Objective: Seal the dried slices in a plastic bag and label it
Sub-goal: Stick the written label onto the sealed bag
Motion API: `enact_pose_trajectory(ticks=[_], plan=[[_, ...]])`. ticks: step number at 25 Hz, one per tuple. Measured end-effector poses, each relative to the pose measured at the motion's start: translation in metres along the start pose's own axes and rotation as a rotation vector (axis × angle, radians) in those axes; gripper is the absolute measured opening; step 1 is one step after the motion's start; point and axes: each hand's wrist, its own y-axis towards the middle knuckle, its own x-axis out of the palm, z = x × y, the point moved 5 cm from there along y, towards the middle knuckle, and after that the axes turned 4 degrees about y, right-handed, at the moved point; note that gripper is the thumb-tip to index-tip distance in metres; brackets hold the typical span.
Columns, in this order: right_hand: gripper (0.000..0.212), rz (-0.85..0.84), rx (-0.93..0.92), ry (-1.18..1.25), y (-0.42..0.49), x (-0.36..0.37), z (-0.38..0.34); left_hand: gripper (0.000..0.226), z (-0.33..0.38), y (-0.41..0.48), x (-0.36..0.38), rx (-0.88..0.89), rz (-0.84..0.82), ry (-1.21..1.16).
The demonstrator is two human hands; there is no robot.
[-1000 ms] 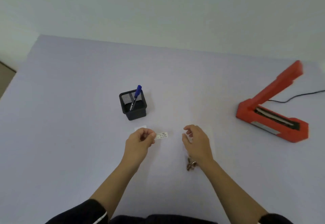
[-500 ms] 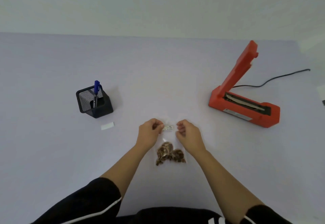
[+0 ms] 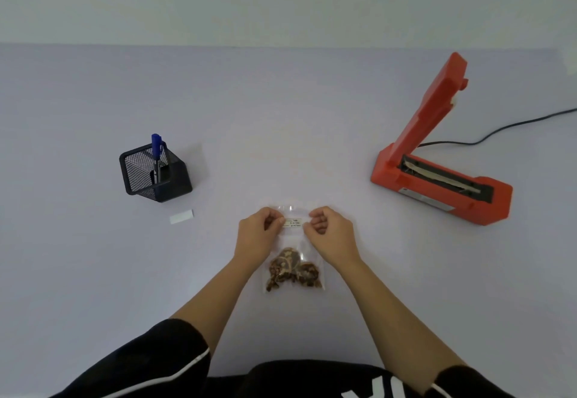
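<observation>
A clear plastic bag point(image 3: 293, 238) lies flat on the lilac table in front of me, with brown dried slices point(image 3: 292, 269) bunched at its near end. A small white label point(image 3: 293, 223) with handwriting sits over the bag's upper part. My left hand point(image 3: 257, 235) pinches the label's left end. My right hand point(image 3: 331, 233) pinches its right end. Both hands rest low over the bag. Whether the label sticks to the bag, I cannot tell.
A black mesh pen holder point(image 3: 155, 173) with a blue pen point(image 3: 156, 154) stands at the left. A white paper strip point(image 3: 181, 216) lies in front of it. An orange heat sealer point(image 3: 437, 160) with raised arm and black cord point(image 3: 512, 126) stands at the right.
My left hand carried the label from beside the pen holder to over the bag. My right hand came to the label's other end. My view shifted, so the bag now lies centred.
</observation>
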Motion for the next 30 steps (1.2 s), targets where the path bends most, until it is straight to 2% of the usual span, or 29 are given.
enact_pose_trajectory(ticks=[5, 10, 14, 18, 21, 24, 27, 30], plan=[[0.018, 0.017, 0.025, -0.008, 0.005, 0.003, 0.002, 0.010, 0.002, -0.004, 0.003, 0.031, 0.032, 0.027], [0.019, 0.035, 0.031, -0.030, 0.005, 0.007, 0.001, 0.009, 0.003, -0.004, 0.008, 0.117, 0.074, 0.157], [0.018, 0.028, 0.032, -0.032, 0.005, 0.008, 0.000, 0.007, 0.007, -0.012, 0.010, 0.286, 0.142, 0.291], [0.016, 0.018, 0.004, -0.068, 0.003, 0.009, -0.003, 0.023, 0.004, -0.019, 0.014, 0.447, 0.059, 0.456], [0.016, -0.064, -0.172, -0.249, -0.006, 0.014, -0.009, 0.041, -0.002, -0.022, 0.016, 0.558, 0.054, 0.603], [0.030, -0.096, -0.386, -0.516, -0.023, 0.015, -0.007, 0.048, -0.007, -0.025, 0.014, 0.592, 0.018, 0.638], [0.044, -0.104, -0.432, -0.759, -0.036, 0.014, -0.001, 0.051, -0.011, -0.025, 0.014, 0.599, 0.024, 0.621], [0.048, -0.122, -0.393, -0.798, -0.038, 0.016, 0.001, 0.043, -0.010, -0.023, 0.013, 0.574, 0.036, 0.622]])
